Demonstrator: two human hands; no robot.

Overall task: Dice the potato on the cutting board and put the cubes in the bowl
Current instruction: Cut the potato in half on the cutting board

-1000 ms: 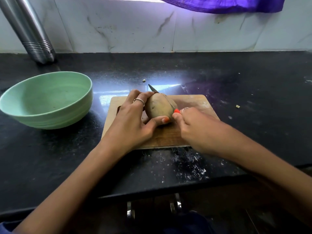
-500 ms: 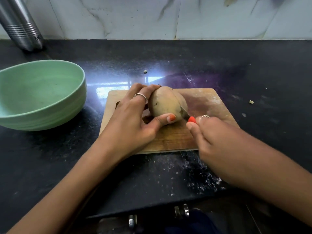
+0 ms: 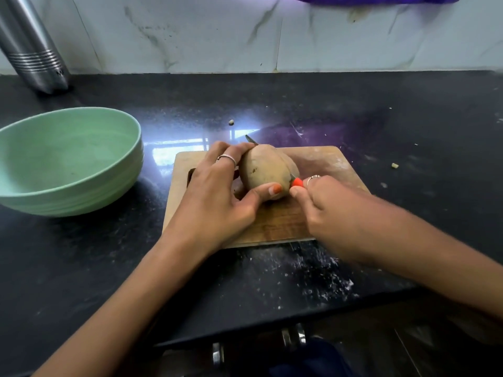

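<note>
Potato (image 3: 268,172) mid-cutting board (image 3: 275,219), my left hand (image 3: 215,202) clamped around it to stop rolling — right hand (image 3: 329,210) clamped on knife (image 3: 293,178) slicing lengthwise; bowl (image 3: 68,164) waits at nine o'clock.

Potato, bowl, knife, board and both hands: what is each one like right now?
potato: unpeeled, on the board, knife in it.
bowl: upright, empty.
knife: blade in the potato, tip out.
cutting board: flat, under potato.
left hand: holds potato.
right hand: grips knife.
</note>
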